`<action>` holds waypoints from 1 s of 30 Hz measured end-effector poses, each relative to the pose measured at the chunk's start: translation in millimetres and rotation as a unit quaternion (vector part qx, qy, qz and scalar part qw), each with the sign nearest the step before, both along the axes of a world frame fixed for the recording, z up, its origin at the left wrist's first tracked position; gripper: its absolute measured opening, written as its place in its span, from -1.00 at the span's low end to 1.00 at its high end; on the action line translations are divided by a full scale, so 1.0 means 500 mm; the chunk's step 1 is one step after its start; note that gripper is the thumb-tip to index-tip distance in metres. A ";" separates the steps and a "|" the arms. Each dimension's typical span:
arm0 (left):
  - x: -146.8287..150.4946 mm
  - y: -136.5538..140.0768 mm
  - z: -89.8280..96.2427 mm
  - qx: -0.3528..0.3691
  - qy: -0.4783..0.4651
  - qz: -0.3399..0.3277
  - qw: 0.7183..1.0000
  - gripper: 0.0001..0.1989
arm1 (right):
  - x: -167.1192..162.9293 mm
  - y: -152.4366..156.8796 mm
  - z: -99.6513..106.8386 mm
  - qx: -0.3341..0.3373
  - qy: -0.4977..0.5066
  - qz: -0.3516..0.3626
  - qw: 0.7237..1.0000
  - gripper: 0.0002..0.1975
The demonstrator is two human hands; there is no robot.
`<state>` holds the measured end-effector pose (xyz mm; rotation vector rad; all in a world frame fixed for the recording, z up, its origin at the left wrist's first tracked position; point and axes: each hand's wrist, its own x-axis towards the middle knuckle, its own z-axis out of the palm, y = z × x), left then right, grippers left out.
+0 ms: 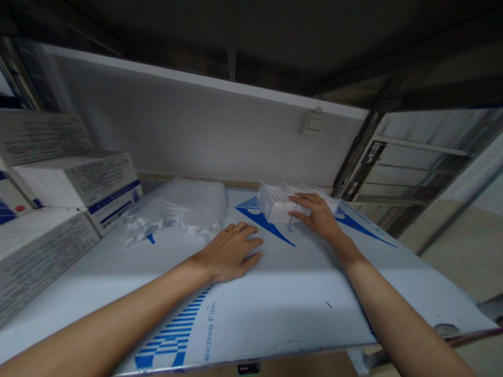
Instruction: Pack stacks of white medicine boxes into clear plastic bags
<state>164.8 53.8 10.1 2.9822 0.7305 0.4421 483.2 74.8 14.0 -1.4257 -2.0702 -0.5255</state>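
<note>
My left hand lies palm down on the film-covered shelf, its fingers loosely spread and nothing in them. To its right, my right hand has its fingers and thumb on a white pack in clear plastic. The pack looks like a block of thin stacked white pieces and rests near the back of the shelf. Part of it is hidden behind my fingers and wrist. A larger white bundle in crumpled clear plastic sits just beyond my left hand, apart from it.
White printed cartons are stacked along the left side. Behind the shelf stands a pale wall with a white switch. A dark upper shelf hangs overhead. At the right is a metal rack post.
</note>
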 end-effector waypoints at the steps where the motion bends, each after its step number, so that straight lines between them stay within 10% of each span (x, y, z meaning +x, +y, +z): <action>1: 0.000 0.001 0.000 0.001 -0.005 -0.002 1.000 -0.66 | 0.003 0.001 0.001 -0.003 0.001 0.002 1.000 -0.60; 20: -0.031 0.036 0.053 0.091 -0.045 0.013 0.995 -0.72 | -0.018 -0.003 0.018 0.034 -0.019 -0.012 0.999 -0.46; 30: -0.154 0.095 0.074 0.141 -0.037 0.086 0.986 -0.69 | -0.200 0.006 0.073 0.037 -0.033 0.090 0.995 -0.65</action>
